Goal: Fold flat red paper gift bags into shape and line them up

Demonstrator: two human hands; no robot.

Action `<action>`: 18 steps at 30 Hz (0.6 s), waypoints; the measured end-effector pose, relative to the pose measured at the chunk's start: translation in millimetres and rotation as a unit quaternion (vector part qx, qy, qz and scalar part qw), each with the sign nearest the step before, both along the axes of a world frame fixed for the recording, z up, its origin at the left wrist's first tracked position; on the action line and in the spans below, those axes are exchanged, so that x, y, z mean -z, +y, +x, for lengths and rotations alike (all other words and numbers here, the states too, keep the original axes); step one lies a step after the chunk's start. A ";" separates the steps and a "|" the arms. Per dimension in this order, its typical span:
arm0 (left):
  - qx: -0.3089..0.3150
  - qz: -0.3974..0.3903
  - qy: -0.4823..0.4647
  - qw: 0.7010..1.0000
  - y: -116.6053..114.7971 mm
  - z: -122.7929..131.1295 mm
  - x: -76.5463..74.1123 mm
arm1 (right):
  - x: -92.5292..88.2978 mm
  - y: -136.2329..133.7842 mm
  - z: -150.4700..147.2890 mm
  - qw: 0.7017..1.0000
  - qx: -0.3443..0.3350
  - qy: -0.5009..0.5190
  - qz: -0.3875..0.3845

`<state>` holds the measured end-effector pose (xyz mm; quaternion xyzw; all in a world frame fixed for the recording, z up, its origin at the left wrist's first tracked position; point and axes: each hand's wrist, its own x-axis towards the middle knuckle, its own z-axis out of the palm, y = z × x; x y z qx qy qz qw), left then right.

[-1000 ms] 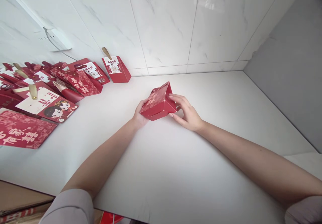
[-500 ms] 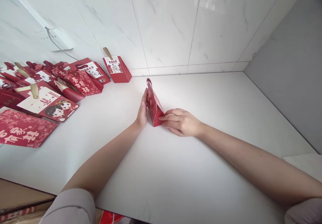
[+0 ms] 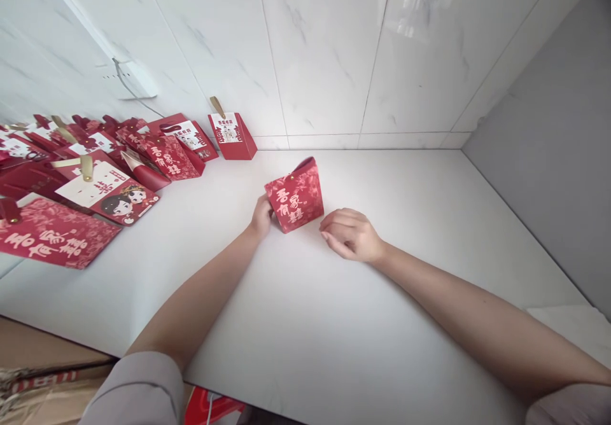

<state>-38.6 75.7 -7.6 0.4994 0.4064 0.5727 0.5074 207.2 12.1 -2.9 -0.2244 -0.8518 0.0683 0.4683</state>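
A small red gift box (image 3: pixel 296 200) with pale lettering and a loop handle at its top is tilted over the white table, its printed face toward me. My left hand (image 3: pixel 261 217) grips it at its left side, the fingertips partly hidden behind the box. Just right of the box is my right hand (image 3: pixel 351 234), its fingers curled loosely inward, apart from the box; nothing shows in it.
Many red gift boxes (image 3: pixel 50 234) crowd the left of the white table (image 3: pixel 334 323). One box (image 3: pixel 232 137) stands alone by the tiled wall. A cardboard box (image 3: pixel 42 348) lies below the table edge, lower left.
The box has turned so that its lettered face shows toward me. My right hand has come off it. The view has shifted slightly to the left.
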 end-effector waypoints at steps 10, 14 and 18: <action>-0.022 0.123 0.015 0.992 -18.1 8.3 -17.9 | 18.1 10.7 1.0 0.945 0.001 0.061 -0.322; 0.143 0.051 0.139 0.979 -42.9 11.4 -13.5 | 14.2 -1.3 3.6 0.922 -0.042 -0.011 -0.386; 0.189 0.041 0.219 0.956 -68.4 -4.1 -10.9 | 16.0 -8.2 4.3 0.911 -0.075 0.046 -0.402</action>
